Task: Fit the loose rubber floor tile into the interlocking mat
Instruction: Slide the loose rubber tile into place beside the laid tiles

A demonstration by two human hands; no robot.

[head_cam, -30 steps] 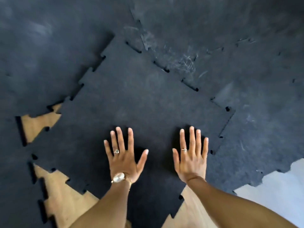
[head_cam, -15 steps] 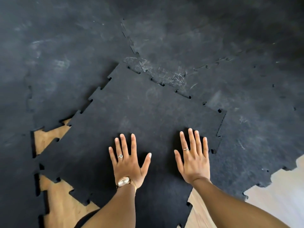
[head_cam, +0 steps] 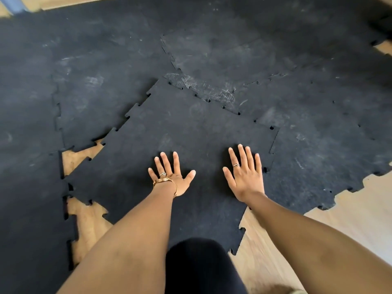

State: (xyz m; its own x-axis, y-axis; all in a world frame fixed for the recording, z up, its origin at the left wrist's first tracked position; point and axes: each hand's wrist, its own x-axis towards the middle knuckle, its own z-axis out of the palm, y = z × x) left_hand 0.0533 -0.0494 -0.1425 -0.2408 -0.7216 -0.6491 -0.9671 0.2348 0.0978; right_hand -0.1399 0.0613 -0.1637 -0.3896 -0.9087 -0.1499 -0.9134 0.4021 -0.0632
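Right now, through the head camera, we have both palms pressed flat on the loose tile (head_cam: 169, 132), fingers spread and gripping nothing: our left hand (head_cam: 171, 177) near the tile's middle, our right hand (head_cam: 244, 175) close to its right edge. The tile lies skewed inside the gap in the mat (head_cam: 297, 60). Its far corner rides up over the neighbouring laid pieces, while wedges of bare wooden floor (head_cam: 89, 225) show along its left side and at its near right corner. Our knee (head_cam: 201, 266) sits at the tile's near edge.

To do this step well, we judge the tile needs turning before pushing: we should swing it so its toothed edges run parallel with the teeth of the mat, keeping the pressure light enough for the rubber to slide. Only once tabs face notches should we press down, working from one corner along each seam. Forcing it while crooked would likely buckle the tabs.
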